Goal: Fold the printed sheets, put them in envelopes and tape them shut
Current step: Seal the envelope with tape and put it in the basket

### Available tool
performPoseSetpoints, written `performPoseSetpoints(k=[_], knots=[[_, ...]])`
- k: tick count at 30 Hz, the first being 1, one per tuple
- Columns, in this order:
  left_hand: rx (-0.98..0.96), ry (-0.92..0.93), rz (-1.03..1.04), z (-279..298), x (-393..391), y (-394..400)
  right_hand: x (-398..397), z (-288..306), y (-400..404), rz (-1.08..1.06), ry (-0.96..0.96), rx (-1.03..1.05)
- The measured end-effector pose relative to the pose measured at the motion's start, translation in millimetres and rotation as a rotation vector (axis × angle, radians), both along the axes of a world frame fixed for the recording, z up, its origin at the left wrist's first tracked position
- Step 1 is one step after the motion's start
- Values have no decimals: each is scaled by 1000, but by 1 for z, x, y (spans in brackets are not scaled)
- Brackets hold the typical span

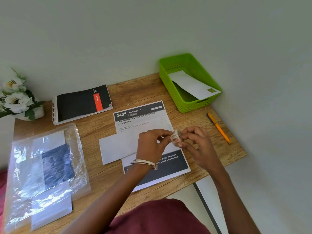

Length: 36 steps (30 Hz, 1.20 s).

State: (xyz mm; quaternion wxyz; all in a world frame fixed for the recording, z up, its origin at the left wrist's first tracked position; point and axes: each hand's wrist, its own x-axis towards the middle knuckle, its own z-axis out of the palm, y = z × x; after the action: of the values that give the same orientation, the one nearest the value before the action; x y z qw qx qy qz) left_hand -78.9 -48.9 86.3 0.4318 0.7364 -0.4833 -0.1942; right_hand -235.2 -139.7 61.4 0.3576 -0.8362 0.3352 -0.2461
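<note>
A small roll of clear tape [176,137] is held above the desk between both hands. My right hand [195,142] grips the roll from the right. My left hand [152,142] pinches at its left edge with fingertips. Below the hands a white envelope [118,147] lies across a printed sheet [143,115] headed "3405 Dining Area". A clear plastic bag [45,173] with more envelopes and papers lies at the left. Another white envelope [192,84] leans inside the green basket [170,88] at the back right.
A black spiral notebook [81,103] lies at the back of the wooden desk [94,168]. An orange pen [218,128] lies near the right edge. White flowers in a pot [15,97] stand at the far left. A pale wall borders the desk behind and right.
</note>
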Motion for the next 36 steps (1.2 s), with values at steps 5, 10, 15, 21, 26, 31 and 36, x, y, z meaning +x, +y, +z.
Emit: performPoseSetpoints(k=[5, 10, 15, 21, 26, 31, 36], knots=[[74, 34, 27, 0, 2, 1, 1, -2, 0, 11, -25, -23], [180, 148, 64, -1, 1, -2, 4, -2, 0, 40, 8, -74], [224, 304, 43, -3, -1, -1, 3, -3, 3, 10, 83, -171], [271, 560, 49, -2, 0, -1, 0, -3, -2, -36, 73, -152], [224, 796, 140, 4, 8, -1, -12, -7, -11, -173, 135, -184], [251, 1033, 309, 4, 14, 2, -20, -20, -25, -420, 369, -301], [312, 1278, 451, 5, 13, 1, -23, -36, -26, -472, 450, -314]])
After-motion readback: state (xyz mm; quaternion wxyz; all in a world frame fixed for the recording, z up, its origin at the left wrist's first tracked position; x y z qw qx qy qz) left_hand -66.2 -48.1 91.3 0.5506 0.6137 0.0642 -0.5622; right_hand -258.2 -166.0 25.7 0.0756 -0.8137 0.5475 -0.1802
